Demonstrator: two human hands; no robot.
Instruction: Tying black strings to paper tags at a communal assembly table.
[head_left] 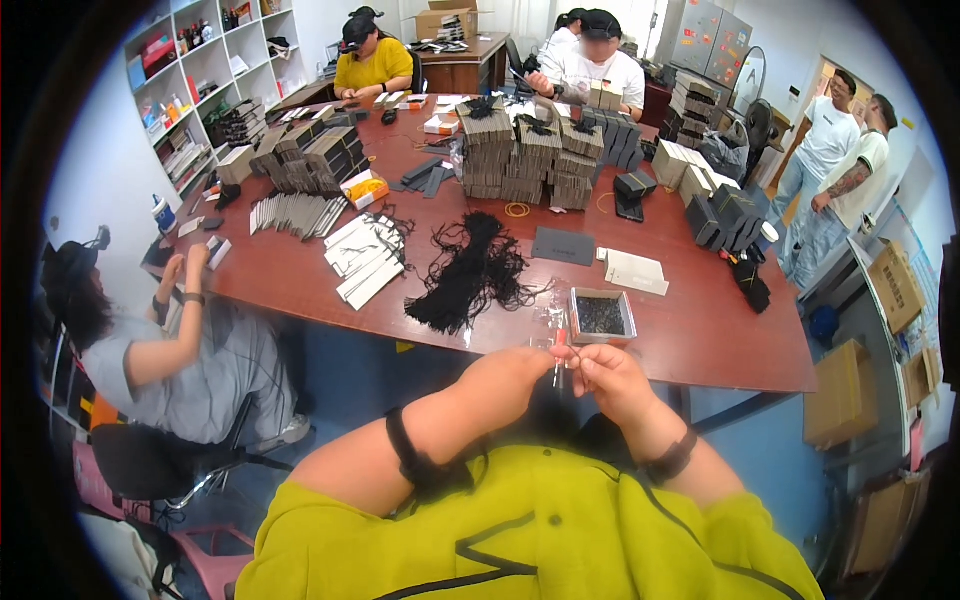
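Note:
My left hand (525,372) and my right hand (612,378) meet just off the table's near edge, both with fingers closed. My right thumb and forefinger pinch something thin and dark, perhaps a cord end. By the left fingertips is a slim clear-and-red piece (561,338); its kind is unclear. Just beyond the hands, an open white box (606,341) holds many small black pieces. A tangled heap of black cords (468,268) lies to its left, beside a fan of white cards (362,262). Behind the box are a dark grey card (563,246) and white cards (635,271).
The reddish-brown table (720,340) carries tall stacks of grey boxes (487,150), more stacks at left (310,158) and black boxes (725,215) at right. A seated person (150,340) works at the left. Others sit across the table; two people stand at far right.

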